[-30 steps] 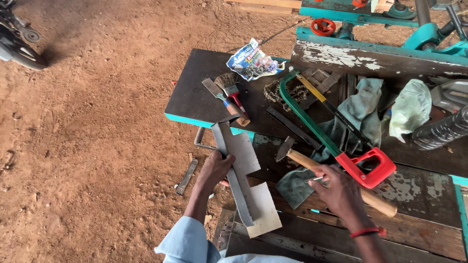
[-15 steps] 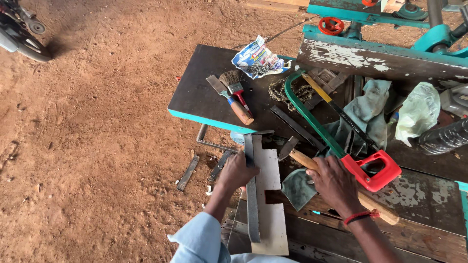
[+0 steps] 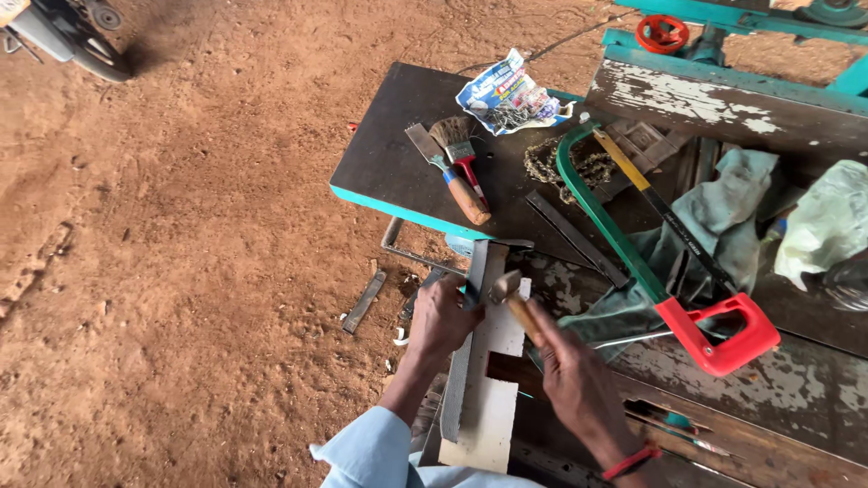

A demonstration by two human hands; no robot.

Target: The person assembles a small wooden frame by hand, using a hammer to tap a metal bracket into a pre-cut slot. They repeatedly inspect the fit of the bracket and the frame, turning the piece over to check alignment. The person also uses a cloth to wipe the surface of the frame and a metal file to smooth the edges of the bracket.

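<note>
Far left: bare red dirt floor is lying open and wide, with only a small flat metal bar resting on it near the desk's corner. A dark wheel is showing at the top left edge, well apart from the work.

Left hand is pressing down on a long grey metal strip, fingers closed around its left edge. The strip is lying lengthwise over a pale board piece, which is overhanging the near edge of the desk toward the person.

Right hand is gripping the wooden handle of a hammer; the hammer head is sitting just beside the strip's upper part, close to the left hand's fingers. Whether it is touching the strip I cannot tell.

Beyond the hands: a scraper and a paintbrush are lying together near the desk's teal left edge, a crumpled printed packet behind them. A thin dark bar is lying diagonally just right of the strip.

Right: a green hacksaw with red handle is slanting across the desk, crowding the right hand's side. Greenish cloths are piling behind it.
</note>
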